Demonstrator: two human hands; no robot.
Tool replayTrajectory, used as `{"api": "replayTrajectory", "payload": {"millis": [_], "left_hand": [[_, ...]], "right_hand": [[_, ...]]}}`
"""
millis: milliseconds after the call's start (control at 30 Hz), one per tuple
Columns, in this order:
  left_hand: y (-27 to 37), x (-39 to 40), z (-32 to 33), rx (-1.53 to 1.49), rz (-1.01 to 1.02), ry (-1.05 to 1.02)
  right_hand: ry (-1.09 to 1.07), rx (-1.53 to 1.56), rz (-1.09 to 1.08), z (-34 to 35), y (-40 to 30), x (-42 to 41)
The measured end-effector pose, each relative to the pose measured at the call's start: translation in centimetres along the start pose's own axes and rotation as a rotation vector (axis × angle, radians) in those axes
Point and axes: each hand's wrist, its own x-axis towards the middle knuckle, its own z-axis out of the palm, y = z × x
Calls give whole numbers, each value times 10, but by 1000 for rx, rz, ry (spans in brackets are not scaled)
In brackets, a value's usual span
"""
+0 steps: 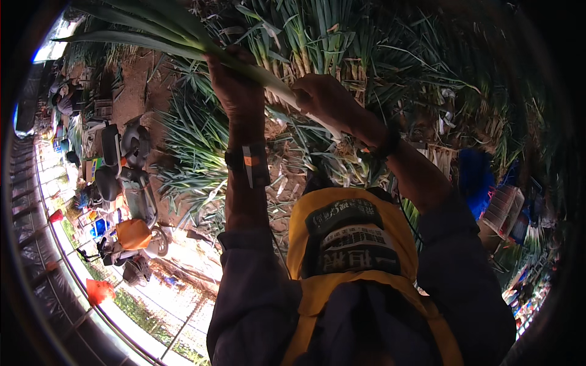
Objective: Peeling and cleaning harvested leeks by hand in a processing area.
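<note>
A long green onion [274,84] slants across the view in front of me. Its green leaves fan out to the upper left, and the white shank runs down to the roots at the lower right. My left hand [236,89] is wrapped around it just below where the leaves part. Further down, my right hand [327,100] has its fingers closed on the white shank. Behind my hands stand bundled green onions [306,41], upright and close together. More green onions [201,137] lie on the ground beside my left forearm.
A yellow apron [297,219] with printed writing covers my front. Left of me a scooter [137,192] is parked on bare soil [132,87]. To the right are blue sheeting [474,178] and a plastic crate [503,210]. Loose trimmings litter the ground [281,183].
</note>
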Motion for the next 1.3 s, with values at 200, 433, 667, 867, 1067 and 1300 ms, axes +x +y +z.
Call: {"api": "replayTrajectory", "payload": {"millis": [200, 433, 667, 867, 1067, 1300], "left_hand": [[0, 4, 5, -191, -63, 12], [-14, 10, -2, -44, -15, -34], [-19, 15, -1, -4, 16, 54], [-17, 10, 7, -108, -80, -3], [-12, 18, -2, -178, -205, -79], [-10, 29, -6, -269, -224, -77]], "right_hand": [[-52, 411, 372, -11, 6, -20], [52, -23, 41, 2, 8, -17], [-33, -79, 115, 4, 18, -9], [-109, 514, 494, -7, 28, -15], [43, 818, 679, 2, 34, -30], [474, 1399, 530, -14, 51, -76]]}}
